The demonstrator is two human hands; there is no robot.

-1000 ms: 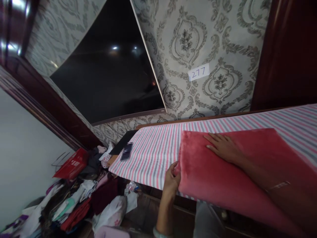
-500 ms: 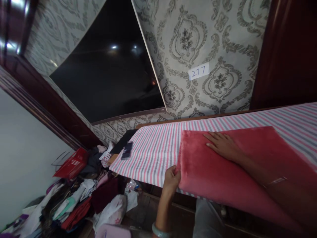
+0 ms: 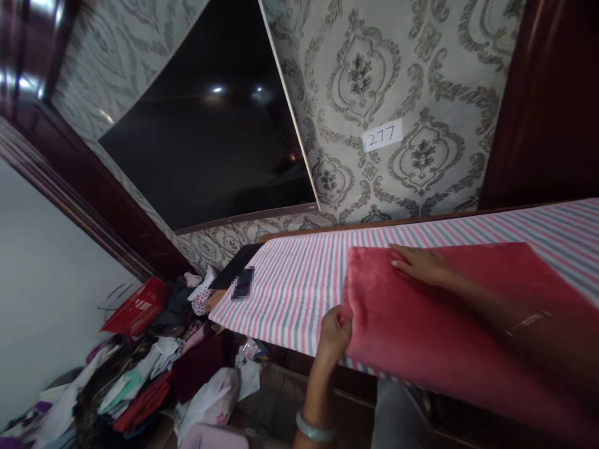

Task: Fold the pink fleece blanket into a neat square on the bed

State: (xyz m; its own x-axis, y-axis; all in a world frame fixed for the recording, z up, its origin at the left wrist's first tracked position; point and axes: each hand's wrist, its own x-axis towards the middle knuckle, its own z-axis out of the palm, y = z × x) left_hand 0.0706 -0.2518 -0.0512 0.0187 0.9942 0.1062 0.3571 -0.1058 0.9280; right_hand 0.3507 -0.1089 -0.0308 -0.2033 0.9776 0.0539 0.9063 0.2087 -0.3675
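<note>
A red plush blanket, folded into layers, lies on a striped cloth in pink, grey and white that covers the table. At the blanket's left edge, my left hand pinches the fabric between thumb and fingers; a pale bangle circles that wrist. My right hand rests on the blanket near its far edge, palm down with fingers stretched out. My right forearm crosses over the blanket and hides part of it.
A dark phone-like item, partly pixelated, lies at the table's left end. On the floor to the left are heaped clothes and a red basket. A large television hangs on the patterned wall behind.
The left edge of the blanket has shifted slightly right and bunched a little by my left hand. My right hand remains near the far edge, its fingers less spread. The view has moved slightly.
</note>
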